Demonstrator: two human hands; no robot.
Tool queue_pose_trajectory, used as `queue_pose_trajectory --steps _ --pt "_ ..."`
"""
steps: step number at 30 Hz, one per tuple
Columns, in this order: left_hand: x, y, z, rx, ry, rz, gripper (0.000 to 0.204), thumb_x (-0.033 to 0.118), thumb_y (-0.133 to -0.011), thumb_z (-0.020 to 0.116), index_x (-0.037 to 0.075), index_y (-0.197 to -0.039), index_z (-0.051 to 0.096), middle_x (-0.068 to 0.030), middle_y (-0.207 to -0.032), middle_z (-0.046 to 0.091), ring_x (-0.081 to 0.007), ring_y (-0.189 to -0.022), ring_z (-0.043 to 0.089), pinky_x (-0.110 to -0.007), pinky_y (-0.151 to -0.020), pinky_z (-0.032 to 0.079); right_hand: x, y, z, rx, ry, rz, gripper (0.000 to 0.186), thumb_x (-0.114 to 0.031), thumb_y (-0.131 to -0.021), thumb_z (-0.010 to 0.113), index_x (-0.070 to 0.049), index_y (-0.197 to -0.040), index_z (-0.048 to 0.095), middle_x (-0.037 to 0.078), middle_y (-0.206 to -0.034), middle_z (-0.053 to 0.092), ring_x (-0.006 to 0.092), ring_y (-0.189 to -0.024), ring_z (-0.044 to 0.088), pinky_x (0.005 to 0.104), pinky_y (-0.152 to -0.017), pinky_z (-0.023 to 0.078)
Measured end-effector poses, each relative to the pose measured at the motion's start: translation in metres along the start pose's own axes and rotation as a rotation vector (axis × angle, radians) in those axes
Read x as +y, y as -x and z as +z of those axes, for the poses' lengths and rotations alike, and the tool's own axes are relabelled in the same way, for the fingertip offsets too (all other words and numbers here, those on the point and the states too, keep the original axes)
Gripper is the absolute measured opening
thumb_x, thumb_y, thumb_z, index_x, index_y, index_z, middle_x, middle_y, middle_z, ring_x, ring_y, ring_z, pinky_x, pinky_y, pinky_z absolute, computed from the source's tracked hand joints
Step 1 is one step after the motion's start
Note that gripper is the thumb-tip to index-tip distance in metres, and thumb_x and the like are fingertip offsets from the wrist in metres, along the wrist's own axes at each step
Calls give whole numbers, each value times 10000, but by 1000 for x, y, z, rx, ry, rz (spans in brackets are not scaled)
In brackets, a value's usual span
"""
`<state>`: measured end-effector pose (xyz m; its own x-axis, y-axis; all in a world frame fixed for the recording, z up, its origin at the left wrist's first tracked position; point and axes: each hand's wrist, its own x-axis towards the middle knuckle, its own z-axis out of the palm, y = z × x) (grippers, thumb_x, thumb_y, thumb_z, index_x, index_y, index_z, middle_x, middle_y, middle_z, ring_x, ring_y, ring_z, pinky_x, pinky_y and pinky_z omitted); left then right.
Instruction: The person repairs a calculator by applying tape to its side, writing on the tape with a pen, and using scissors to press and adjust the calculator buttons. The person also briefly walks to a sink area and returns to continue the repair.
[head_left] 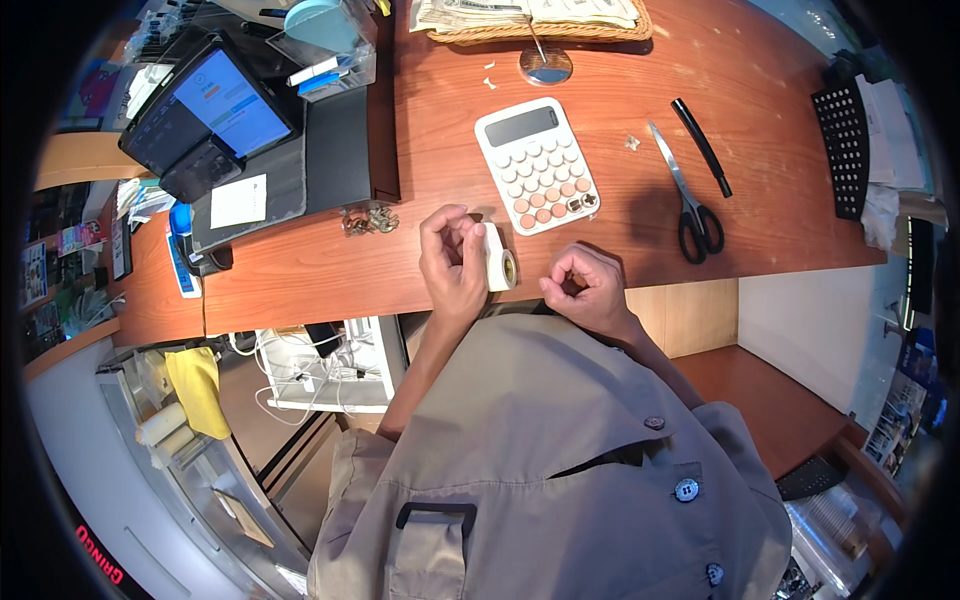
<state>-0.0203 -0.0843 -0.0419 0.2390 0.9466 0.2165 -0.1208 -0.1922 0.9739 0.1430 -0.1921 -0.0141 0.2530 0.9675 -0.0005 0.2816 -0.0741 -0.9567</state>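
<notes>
My left hand (452, 262) is closed, thumb and fingers curled against a white roll (497, 255) with a round core at its front end, near the desk's front edge. My right hand (585, 288) is curled just to its right at the edge, fingertips bent inward; whatever may be in them cannot be made out. A white calculator (530, 145) with round pale and peach keys lies beyond both hands. Scissors (688, 205) with black handles and a black pen (703, 148) lie to the right of the calculator. A small pile of coins (375, 221) is left of my left hand.
A tablet (215, 100) stands on a black riser (340, 140) at left. A wicker basket of papers (470, 35) and a metal stand (545, 62) are at the back of the wooden desk (790, 240). A black perforated holder (838, 140) stands right. Cables (310, 375) fill a white shelf below.
</notes>
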Motion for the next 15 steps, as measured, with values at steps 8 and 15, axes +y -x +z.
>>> queue_pose_trajectory --steps 8,15 --pt "0 -8 25 -1 74 -147 351 -16 -973 682 2 -1278 510 -22 -901 616 -60 -787 525 -221 -684 457 -4 -8 11 59 63 -210 293 -61 -836 846 -47 -900 561 35 -802 649 103 -694 596 257 -665 497" --pt "-8 -16 27 -41 -55 -143 329 -22 -948 702 -1 -1233 539 -14 -810 637 -52 -727 501 -218 -661 428 4 -7 13 98 -123 -31 222 -47 -922 772 -47 -923 550 -26 -762 580 24 -682 495 220 -613 415"
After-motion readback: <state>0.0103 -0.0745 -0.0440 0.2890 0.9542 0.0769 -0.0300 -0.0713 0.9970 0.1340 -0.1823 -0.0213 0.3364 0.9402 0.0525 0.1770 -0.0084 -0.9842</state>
